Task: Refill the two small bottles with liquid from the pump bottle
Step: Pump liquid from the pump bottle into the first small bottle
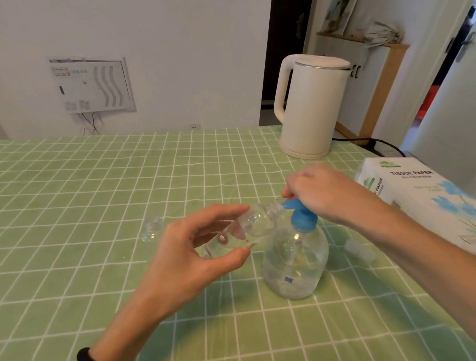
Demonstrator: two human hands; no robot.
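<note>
Only thing you can actually read here is the tissue box [434, 192] at the right edge of the desk [55, 236]. Its top face says "TISSUE PAPER" in dark capitals, and the side panel repeats it, but only the end, "E PAPER", can be made out. There are smaller lines of print under the top wording, way too tiny to read. The pump bottle [295, 261] has a little blue printed patch low on its front, also illegible. The white wall panel [91, 84] carries rows of print, all blurred.
</note>
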